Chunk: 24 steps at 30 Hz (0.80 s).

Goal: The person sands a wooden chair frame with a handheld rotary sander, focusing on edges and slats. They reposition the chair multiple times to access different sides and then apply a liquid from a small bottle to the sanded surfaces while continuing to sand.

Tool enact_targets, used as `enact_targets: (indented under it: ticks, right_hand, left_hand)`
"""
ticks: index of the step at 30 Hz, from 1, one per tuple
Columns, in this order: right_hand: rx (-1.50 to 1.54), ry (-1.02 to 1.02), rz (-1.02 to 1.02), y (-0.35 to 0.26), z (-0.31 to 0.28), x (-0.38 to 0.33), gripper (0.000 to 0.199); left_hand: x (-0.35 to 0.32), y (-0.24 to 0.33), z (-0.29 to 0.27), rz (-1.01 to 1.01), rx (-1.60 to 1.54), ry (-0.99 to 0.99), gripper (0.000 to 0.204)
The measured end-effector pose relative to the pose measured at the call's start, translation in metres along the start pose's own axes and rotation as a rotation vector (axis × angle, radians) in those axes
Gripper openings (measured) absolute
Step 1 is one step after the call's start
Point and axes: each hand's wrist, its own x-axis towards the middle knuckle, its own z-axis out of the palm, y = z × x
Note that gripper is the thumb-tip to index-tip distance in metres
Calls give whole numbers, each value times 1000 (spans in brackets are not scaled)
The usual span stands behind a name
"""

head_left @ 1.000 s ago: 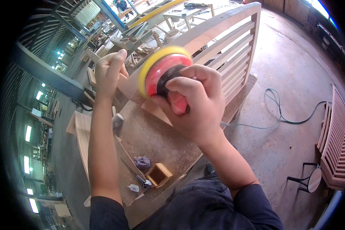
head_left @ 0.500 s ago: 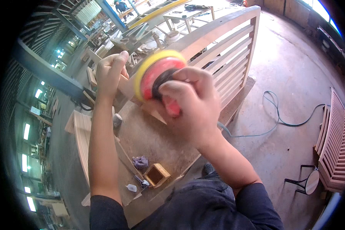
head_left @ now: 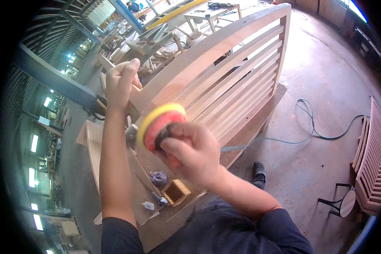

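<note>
A slatted wooden panel (head_left: pixel 224 42) with a curved top rail stands on edge on the workbench. At its near left end my left hand (head_left: pixel 123 82) is closed around the wood, thumb up; the fingers behind are partly hidden. My right hand (head_left: pixel 194 152) grips a red sander (head_left: pixel 158 127) with a yellow pad. The pad faces up and to the left, beside the near lower part of the panel; whether it touches the wood I cannot tell. Motion blurs the sander and the right hand slightly. A hose (head_left: pixel 275 139) runs off from near the right hand.
On the bench (head_left: pixel 144 169) near me lie a small wooden box (head_left: pixel 175 192), a purple crumpled cloth (head_left: pixel 158 178) and a white bottle (head_left: pixel 148 205). A round-topped stool (head_left: pixel 347 203) and stacked slatted panels (head_left: pixel 374 161) are at right. Tables with wood pieces fill the back.
My right hand has brought the sander down and slightly left, uncovering more of the panel's top rail. My left hand keeps its hold at the panel's end. The view has shifted slightly.
</note>
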Motion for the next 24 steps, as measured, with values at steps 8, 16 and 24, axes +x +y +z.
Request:
enact_targets:
  ticks: [8,16,24]
  right_hand:
    - [25,7,75,19,8,-49,37]
    - [14,-11,75,13,-2,-17,37]
    - [-110,-687,611,103,-86,-124,45]
  left_hand:
    - [-6,3,2,8,-57,26,51]
    - [-2,6,3,17,-67,1,51]
    - [-2,-2,-4,-39,-51,11,46]
